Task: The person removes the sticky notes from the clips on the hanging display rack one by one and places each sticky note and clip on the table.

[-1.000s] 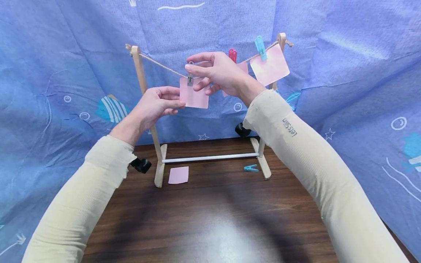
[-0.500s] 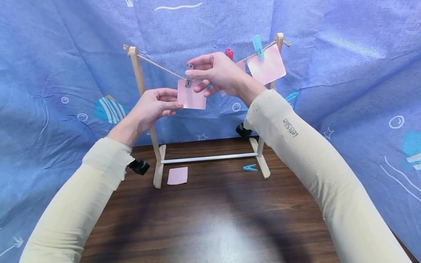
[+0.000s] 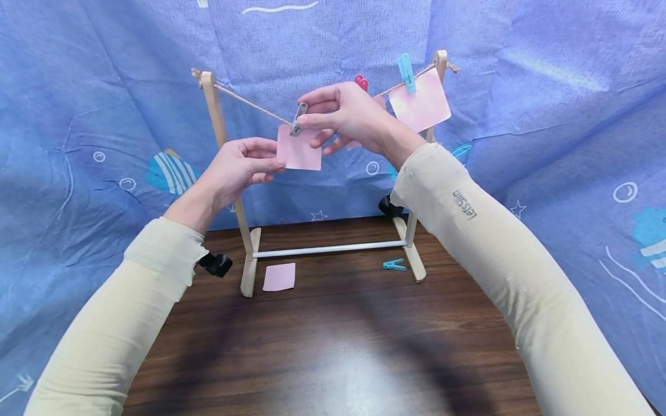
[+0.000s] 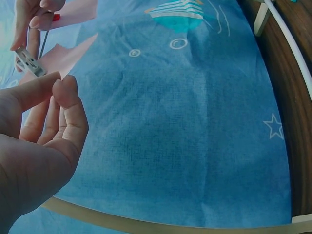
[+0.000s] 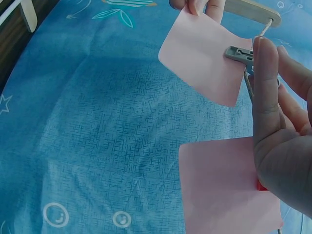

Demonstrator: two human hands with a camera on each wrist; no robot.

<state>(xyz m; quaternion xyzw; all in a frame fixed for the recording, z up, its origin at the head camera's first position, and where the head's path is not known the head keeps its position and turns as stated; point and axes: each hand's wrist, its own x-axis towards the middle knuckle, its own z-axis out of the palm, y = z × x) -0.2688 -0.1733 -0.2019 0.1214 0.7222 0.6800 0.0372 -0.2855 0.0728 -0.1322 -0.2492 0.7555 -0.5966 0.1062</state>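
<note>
Pink paper [image 3: 304, 153] is up at the rope [image 3: 250, 103]; I see the left hand [image 3: 239, 166] pinching its lower corner, while the right hand [image 3: 356, 115] has its fingers gripping a gray clothespin [image 3: 295, 128] at the top edge.

Head view: right hand [image 3: 347, 117] hides top corner of held note [image 3: 299, 150], most of middle note [image 3: 381, 103]; near edge of bench [image 3: 312, 335] cut off.
</note>
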